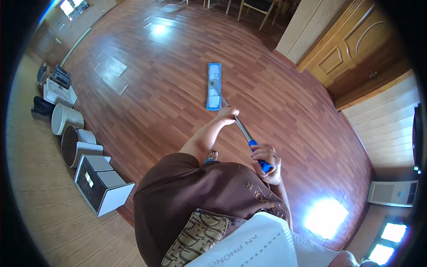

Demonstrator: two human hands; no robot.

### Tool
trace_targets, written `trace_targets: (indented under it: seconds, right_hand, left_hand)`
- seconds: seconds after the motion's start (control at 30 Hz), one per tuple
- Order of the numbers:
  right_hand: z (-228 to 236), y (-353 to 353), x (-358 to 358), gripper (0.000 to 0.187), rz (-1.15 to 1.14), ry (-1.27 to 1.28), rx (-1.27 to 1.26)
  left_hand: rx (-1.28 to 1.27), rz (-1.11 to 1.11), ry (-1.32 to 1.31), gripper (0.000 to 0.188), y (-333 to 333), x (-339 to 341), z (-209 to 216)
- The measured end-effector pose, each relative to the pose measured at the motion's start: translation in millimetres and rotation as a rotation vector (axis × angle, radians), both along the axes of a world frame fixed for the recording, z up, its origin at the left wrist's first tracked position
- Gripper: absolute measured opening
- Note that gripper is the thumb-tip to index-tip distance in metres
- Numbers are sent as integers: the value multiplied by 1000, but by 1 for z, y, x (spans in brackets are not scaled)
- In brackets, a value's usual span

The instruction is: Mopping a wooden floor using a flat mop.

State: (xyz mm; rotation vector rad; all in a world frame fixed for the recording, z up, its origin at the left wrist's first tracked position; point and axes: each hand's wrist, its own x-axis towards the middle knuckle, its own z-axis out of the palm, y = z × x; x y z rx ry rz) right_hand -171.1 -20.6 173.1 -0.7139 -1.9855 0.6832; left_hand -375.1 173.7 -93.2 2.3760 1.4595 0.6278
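A flat mop with a blue-edged, pale rectangular head [214, 99] lies on the wood-plank floor ahead of me. Its metal pole [243, 128] slants back toward my body and ends in a blue grip [253, 143]. My left hand [227, 114] is closed round the pole partway down, nearer the mop head. Higher up, my right hand [267, 163] wraps the blue grip near its end. One sandalled foot [212, 155] shows below my left forearm.
Along the left wall stand a white-and-dark cabinet [103, 183], rounded white items [66, 119] and a black bag [42, 107]. A wooden door [356, 53] is at the right, chairs [255, 9] at the far end, and a white floor-standing unit [391, 193] at the lower right.
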Motion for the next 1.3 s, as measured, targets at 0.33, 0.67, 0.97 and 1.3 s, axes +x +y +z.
trace_targets:
  seconds: [0.33, 0.67, 0.97, 1.3]
  right_hand:
    - [-54, 73, -68, 6, 464, 105, -300]
    - [-52, 87, -93, 13, 642, 88, -641]
    - [2, 95, -51, 12, 486, 155, -607]
    - [64, 79, 32, 11, 211, 60, -207]
  left_hand:
    - [145, 358, -38, 33, -67, -182, -39]
    - [-83, 717, -230, 17, -168, -229, -83]
    - [388, 546, -94, 25, -124, -172, -70]
    - [6, 130, -333, 23, -13, -42, 15]
